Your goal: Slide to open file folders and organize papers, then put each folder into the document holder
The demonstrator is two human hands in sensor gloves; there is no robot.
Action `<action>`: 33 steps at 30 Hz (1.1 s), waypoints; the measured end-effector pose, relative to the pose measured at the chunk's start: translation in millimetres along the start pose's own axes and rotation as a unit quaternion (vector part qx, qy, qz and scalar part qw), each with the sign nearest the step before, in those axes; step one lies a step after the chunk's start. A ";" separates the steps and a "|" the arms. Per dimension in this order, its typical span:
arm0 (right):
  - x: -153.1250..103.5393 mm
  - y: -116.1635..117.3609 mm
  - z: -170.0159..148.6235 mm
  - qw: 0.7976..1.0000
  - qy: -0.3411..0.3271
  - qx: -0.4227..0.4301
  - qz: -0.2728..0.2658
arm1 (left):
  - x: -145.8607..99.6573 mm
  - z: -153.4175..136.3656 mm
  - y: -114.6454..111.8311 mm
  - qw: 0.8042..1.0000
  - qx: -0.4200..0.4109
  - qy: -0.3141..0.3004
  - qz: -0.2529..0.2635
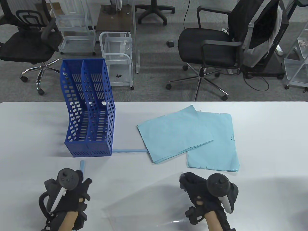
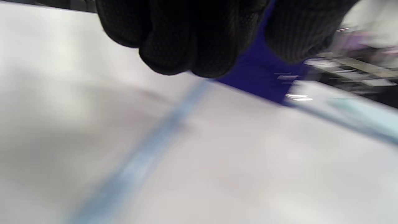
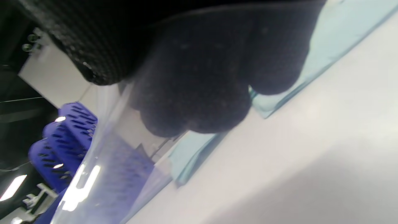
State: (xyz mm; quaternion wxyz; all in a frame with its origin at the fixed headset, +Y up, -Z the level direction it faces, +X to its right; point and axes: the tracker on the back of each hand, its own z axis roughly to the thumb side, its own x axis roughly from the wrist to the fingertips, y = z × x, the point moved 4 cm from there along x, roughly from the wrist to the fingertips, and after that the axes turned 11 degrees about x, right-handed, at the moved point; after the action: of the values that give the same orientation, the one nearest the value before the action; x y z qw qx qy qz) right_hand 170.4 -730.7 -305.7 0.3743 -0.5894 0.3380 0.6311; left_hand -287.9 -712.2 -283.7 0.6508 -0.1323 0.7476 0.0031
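A blue document holder stands upright at the table's left. Right of it lie two overlapping stacks of light blue papers. My right hand pinches the far corner of a clear file folder lying at the front centre. The right wrist view shows that clear folder running between thumb and fingers. My left hand is curled over a light blue slide bar whose end pokes out beyond it. The blurred left wrist view shows this bar running under my fingers. Whether they hold it is unclear.
A second light blue slide bar lies flat between the holder's front corner and the near paper stack. Office chairs and white wire carts stand on the floor beyond the table's far edge.
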 end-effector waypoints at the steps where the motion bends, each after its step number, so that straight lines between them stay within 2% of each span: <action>1: -1.0 3.0 4.7 1.000 -0.018 0.009 0.008 | -6.0 27.1 -5.1 0.995 -0.029 -0.093 -0.014; 5: -6.9 9.0 23.7 0.996 -0.077 0.040 0.025 | -22.2 80.4 -32.8 0.967 -0.050 -0.221 -0.119; 7: -10.5 11.2 32.7 0.993 -0.104 0.050 0.031 | -25.1 92.7 -44.8 0.952 -0.062 -0.254 -0.162; 8: -12.4 12.6 37.4 0.991 -0.119 0.057 0.033 | -24.8 96.6 -49.6 0.948 -0.071 -0.261 -0.167; 13: -15.8 17.3 43.7 0.989 -0.131 0.053 0.032 | -19.1 97.7 -52.1 0.952 -0.108 -0.256 -0.125; 17: -12.4 2.2 25.4 0.997 -0.058 0.038 -0.036 | -14.8 81.7 -39.7 0.958 -0.157 -0.225 -0.076; 20: -8.2 -14.9 -1.7 0.996 0.021 0.066 -0.065 | -9.6 62.3 -31.7 0.948 -0.245 -0.195 -0.047; 22: -5.6 -15.8 -20.3 0.988 0.077 0.128 -0.045 | -7.1 53.9 -30.3 0.935 -0.298 -0.188 -0.042; 24: -3.2 -4.5 -35.7 0.972 0.127 0.197 0.025 | -5.6 48.3 -30.8 0.920 -0.345 -0.180 -0.040; 26: -0.5 15.2 -41.4 0.947 0.139 0.265 0.115 | -4.9 44.2 -33.0 0.904 -0.392 -0.167 -0.038; 28: -0.3 28.4 -38.9 0.931 0.140 0.300 0.155 | -3.8 44.2 -36.2 0.895 -0.411 -0.165 -0.049; 30: 0.3 36.1 -33.3 0.932 0.133 0.296 0.163 | -2.9 45.2 -40.7 0.894 -0.411 -0.165 -0.066; 31: 0.3 37.4 -30.3 0.938 0.129 0.279 0.157 | -2.5 46.0 -43.6 0.893 -0.414 -0.161 -0.068; 33: -1.0 32.7 -26.4 0.954 0.130 0.246 0.115 | -1.8 46.5 -48.4 0.897 -0.410 -0.148 -0.079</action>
State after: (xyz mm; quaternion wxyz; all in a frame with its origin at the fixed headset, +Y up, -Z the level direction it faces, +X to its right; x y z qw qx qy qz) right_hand 154.9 -769.8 -307.2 0.3853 -0.5136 0.5936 0.4852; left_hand -232.7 -750.3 -281.0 0.6406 -0.4438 0.5621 0.2771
